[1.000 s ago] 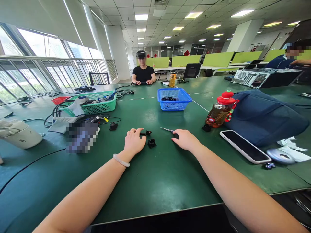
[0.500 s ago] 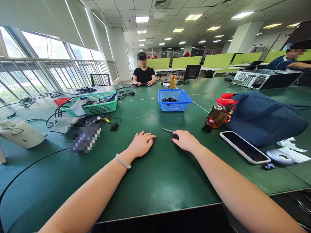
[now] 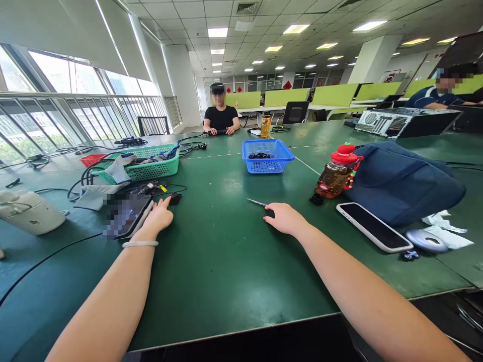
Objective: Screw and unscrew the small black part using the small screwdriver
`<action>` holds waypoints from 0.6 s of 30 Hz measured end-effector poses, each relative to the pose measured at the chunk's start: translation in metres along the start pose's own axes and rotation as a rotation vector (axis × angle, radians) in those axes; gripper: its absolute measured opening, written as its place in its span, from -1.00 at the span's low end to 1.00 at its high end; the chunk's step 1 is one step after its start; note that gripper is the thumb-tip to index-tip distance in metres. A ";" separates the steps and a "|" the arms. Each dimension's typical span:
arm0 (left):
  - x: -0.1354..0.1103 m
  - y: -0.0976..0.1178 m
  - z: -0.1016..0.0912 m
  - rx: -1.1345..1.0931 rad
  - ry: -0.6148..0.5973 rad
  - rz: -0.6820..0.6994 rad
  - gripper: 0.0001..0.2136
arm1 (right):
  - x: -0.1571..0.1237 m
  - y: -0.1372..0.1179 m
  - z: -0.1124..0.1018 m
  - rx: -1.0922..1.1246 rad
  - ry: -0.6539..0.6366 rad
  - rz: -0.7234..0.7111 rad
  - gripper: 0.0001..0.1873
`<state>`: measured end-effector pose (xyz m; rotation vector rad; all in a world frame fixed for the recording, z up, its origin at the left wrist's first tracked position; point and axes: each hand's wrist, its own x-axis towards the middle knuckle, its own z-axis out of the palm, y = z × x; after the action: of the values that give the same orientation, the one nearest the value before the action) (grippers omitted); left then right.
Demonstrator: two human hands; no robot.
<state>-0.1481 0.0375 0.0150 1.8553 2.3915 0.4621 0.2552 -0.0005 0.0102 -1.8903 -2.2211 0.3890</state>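
Black part just right of your left hand, the nearer one.
Whether those fingers are apart or pinching it, I cannot tell; your right hand clamps a pointed tool, tip leftward. Half a second ago your left hand was mid-bench; now it is beside the left phone.

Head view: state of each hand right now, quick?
Left hand: beside the small black blocky part; open or closed on something, cannot tell.
Right hand: closed, holding the slim pointed silver metal tool.
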 end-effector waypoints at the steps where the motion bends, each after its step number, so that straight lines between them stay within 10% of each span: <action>1: -0.002 0.003 -0.002 0.001 -0.016 -0.015 -0.24 | 0.000 0.000 0.000 0.001 0.001 -0.002 -0.56; 18: -0.007 0.010 -0.004 -0.006 0.123 -0.043 -0.57 | 0.001 0.001 0.002 -0.013 0.013 -0.023 -0.55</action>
<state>-0.1375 0.0325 0.0211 1.8191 2.4987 0.5953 0.2554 0.0004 0.0084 -1.8668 -2.2406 0.3587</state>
